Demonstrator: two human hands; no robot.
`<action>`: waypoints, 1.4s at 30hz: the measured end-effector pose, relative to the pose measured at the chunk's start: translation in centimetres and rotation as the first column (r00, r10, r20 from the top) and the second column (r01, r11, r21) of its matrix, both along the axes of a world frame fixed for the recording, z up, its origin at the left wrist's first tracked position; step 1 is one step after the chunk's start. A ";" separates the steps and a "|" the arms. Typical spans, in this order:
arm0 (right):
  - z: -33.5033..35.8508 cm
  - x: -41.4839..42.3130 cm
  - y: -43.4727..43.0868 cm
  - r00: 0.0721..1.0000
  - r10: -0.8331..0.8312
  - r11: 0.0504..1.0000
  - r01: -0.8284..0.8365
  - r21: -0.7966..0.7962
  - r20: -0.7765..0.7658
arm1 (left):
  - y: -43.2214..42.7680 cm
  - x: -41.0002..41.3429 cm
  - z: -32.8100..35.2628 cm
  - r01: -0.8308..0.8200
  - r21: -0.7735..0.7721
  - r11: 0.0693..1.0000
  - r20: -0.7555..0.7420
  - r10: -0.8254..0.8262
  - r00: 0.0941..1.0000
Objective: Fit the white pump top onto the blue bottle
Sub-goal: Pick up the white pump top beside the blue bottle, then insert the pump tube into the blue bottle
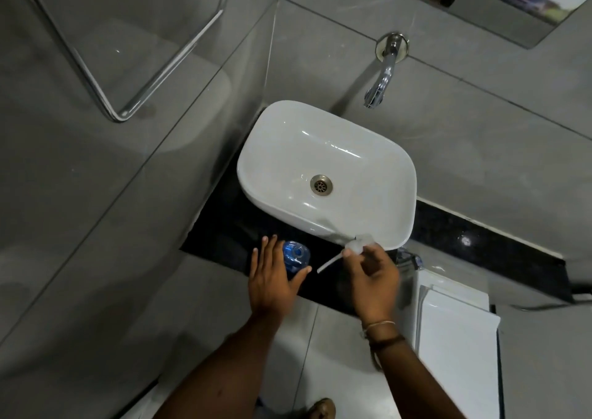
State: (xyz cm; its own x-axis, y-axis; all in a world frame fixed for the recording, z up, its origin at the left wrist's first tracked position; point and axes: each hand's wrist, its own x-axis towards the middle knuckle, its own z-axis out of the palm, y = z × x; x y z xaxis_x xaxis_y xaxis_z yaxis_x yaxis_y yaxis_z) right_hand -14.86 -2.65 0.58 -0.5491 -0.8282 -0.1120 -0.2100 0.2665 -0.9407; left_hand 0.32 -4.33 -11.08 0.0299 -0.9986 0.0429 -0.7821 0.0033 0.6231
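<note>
Head view: blue bottle [296, 254] upright on black counter [224, 226], just in front of white basin [326, 175], neck open and facing up. Steadied by left hand [272, 277], fingers and thumb wrapped partway round the body. White pump top [360, 245] pinched in right hand [373, 277], held up just right of the bottle, dip tube [330, 263] angled down-left toward the neck, tip not yet in. Best approach, judged from here: bring tube nearer vertical, thread tip into neck first, lower until collar seats, then twist. Firm bottle grip needed against tipping. Chrome tap [381, 82] on wall beyond, clear of the work.
</note>
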 end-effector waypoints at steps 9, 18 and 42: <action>1.9 3.7 -0.4 0.989 0.138 0.966 -0.124 -0.226 0.047 | -0.1 0.0 0.3 0.006 0.010 1.000 -0.008 -0.005 1.000; -1.6 4.9 -1.6 0.978 0.207 0.975 -0.204 -0.084 0.027 | -0.1 0.1 0.2 0.019 0.030 0.999 0.001 -0.019 1.000; -5.7 4.5 -2.7 0.931 0.317 0.941 -0.286 0.179 -0.180 | -0.1 0.0 0.5 0.029 0.065 0.997 -0.013 -0.028 1.000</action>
